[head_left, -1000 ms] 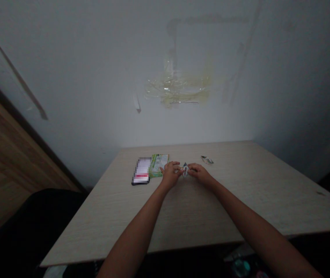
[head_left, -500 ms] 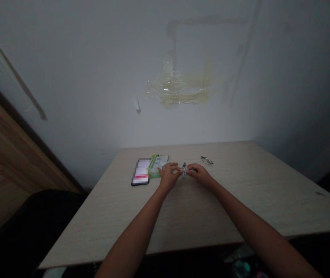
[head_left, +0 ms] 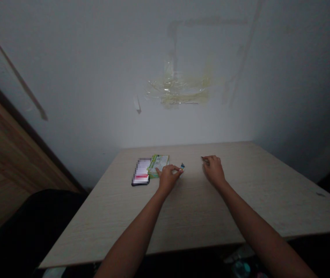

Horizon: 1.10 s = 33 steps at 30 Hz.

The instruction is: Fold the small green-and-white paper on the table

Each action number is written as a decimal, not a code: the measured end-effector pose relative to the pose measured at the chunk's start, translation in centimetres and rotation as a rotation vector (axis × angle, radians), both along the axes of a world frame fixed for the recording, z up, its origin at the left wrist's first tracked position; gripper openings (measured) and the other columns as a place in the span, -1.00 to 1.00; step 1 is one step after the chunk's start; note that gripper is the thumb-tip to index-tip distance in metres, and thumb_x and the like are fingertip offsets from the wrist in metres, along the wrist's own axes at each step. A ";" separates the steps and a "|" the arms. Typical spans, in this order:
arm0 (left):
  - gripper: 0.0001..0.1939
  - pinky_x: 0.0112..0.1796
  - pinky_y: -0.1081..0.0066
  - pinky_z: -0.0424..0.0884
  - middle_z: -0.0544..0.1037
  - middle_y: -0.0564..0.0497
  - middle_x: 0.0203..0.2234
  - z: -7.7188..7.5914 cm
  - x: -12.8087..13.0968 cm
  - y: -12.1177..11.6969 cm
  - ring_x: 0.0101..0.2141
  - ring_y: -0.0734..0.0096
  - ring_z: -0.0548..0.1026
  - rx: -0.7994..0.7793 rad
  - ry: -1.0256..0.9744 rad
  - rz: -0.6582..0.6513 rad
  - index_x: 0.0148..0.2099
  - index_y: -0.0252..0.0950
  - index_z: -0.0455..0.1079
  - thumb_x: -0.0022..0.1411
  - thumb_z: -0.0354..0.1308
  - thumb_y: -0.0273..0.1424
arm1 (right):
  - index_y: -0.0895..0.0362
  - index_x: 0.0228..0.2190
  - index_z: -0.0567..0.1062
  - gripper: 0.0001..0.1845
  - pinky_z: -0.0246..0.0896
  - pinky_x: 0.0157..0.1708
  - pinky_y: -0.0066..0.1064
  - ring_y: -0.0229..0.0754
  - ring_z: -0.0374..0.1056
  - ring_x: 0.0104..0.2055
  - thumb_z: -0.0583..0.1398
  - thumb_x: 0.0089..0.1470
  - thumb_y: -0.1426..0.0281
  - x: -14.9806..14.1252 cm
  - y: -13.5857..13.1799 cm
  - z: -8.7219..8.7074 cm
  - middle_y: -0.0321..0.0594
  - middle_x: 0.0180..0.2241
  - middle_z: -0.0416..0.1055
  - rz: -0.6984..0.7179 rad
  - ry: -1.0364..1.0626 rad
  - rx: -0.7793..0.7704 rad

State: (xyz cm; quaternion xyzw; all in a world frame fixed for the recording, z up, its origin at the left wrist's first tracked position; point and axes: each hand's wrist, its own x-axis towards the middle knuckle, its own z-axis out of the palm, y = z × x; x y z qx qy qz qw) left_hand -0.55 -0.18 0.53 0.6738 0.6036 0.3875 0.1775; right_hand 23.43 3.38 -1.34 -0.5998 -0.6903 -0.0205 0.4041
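Note:
My left hand (head_left: 169,178) pinches a small folded piece of printed paper (head_left: 182,166) between thumb and fingers, just above the table. My right hand (head_left: 213,169) is over a second small folded paper piece, its fingers closed on it; only a dark tip (head_left: 202,157) shows to the left of the fingers. A green and white packet (head_left: 157,163) lies partly behind my left hand. Left of the packet and touching it is a phone (head_left: 140,172) with a blurred, lit screen.
The pale wood-grain table (head_left: 188,216) stands against a grey wall (head_left: 95,77) with peeling tape (head_left: 179,90). A dark chair-like shape (head_left: 43,220) is at the left, beside wooden panelling (head_left: 5,146). Some unclear items (head_left: 242,266) sit below the table's front edge.
My right hand has let go of the paper piece in my left hand and moved right to the second folded piece, covering most of it. My left hand has stayed nearly still.

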 end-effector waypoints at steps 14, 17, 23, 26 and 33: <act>-0.82 0.19 -0.29 -0.52 0.63 0.06 -0.23 0.0 0.0 -0.1 -0.01 0.17 0.47 0.028 -0.003 0.023 -0.34 -0.15 0.53 0.19 0.23 -0.18 | 0.15 0.06 0.46 -0.54 0.16 0.02 -0.12 0.12 0.26 0.04 0.08 0.13 0.45 0.7 0.5 -1.4 0.07 0.01 0.42 -0.011 -0.086 -0.179; -0.82 0.19 -0.30 -0.50 0.63 0.05 -0.24 0.0 0.0 -0.1 -0.01 0.15 0.47 0.021 0.001 0.022 -0.34 -0.15 0.52 0.19 0.22 -0.18 | 0.10 0.05 0.48 -0.55 0.15 0.04 -0.16 0.07 0.25 0.05 0.07 0.14 0.46 0.1 0.2 -1.0 0.01 -0.01 0.42 0.047 -0.096 -0.176; -0.81 0.19 -0.30 -0.51 0.63 0.05 -0.23 0.1 0.1 -0.3 -0.01 0.17 0.46 0.018 0.023 0.030 -0.34 -0.16 0.51 0.19 0.23 -0.17 | 0.10 0.03 0.50 -0.59 0.14 0.05 -0.20 0.04 0.25 0.04 0.13 0.14 0.40 -1.4 -0.3 -0.9 -0.01 -0.04 0.42 0.152 -0.125 -0.184; -0.81 0.19 -0.30 -0.49 0.63 0.05 -0.23 0.2 0.2 -0.4 -0.01 0.18 0.45 0.022 0.036 0.033 -0.33 -0.15 0.50 0.19 0.24 -0.16 | 0.10 0.07 0.46 -0.56 0.14 0.06 -0.21 0.03 0.26 0.02 0.13 0.17 0.31 -1.6 -0.2 -0.9 0.00 -0.05 0.42 0.157 -0.084 -0.167; -0.81 0.20 -0.29 -0.46 0.63 0.06 -0.25 0.1 0.3 -0.4 -0.01 0.18 0.45 0.022 0.048 0.035 -0.35 -0.15 0.50 0.19 0.23 -0.16 | 0.16 -0.03 0.54 -0.60 0.05 0.12 -0.09 0.07 0.22 0.04 0.10 0.22 0.24 -0.8 0.7 -1.8 0.06 -0.09 0.43 0.011 -0.041 -0.133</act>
